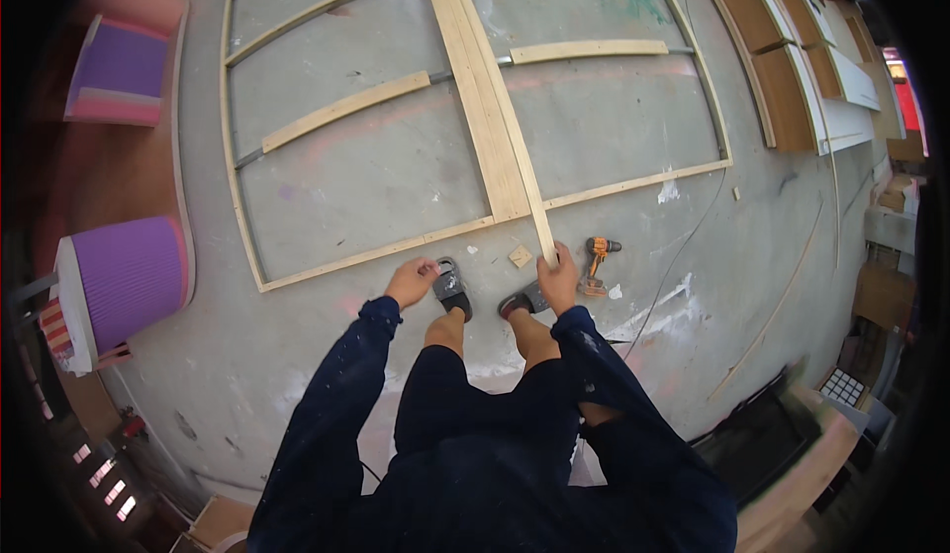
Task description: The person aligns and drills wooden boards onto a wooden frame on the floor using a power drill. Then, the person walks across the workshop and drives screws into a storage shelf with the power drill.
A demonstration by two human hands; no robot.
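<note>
My right hand [558, 277] is closed around the near end of a long, narrow wooden strip [523, 153]. The strip runs away from me along the wide middle board [475, 108] of a wooden frame [376, 253] lying on the floor. Over the floor beside my left shoe, my left hand [412, 282] has its thumb and fingers pinched together; what they hold, if anything, is too small to make out. An orange and black cordless drill [597, 256] rests just right of my right hand. Between my feet and the frame lies a small square wood piece [520, 255].
Purple and pink padded furniture [124, 276] stands at the left. Long brown and white panels [792, 88] are at the far right. A thin dark cable [683, 246] crosses the floor right of the drill, and a thin strip [767, 325] lies farther right.
</note>
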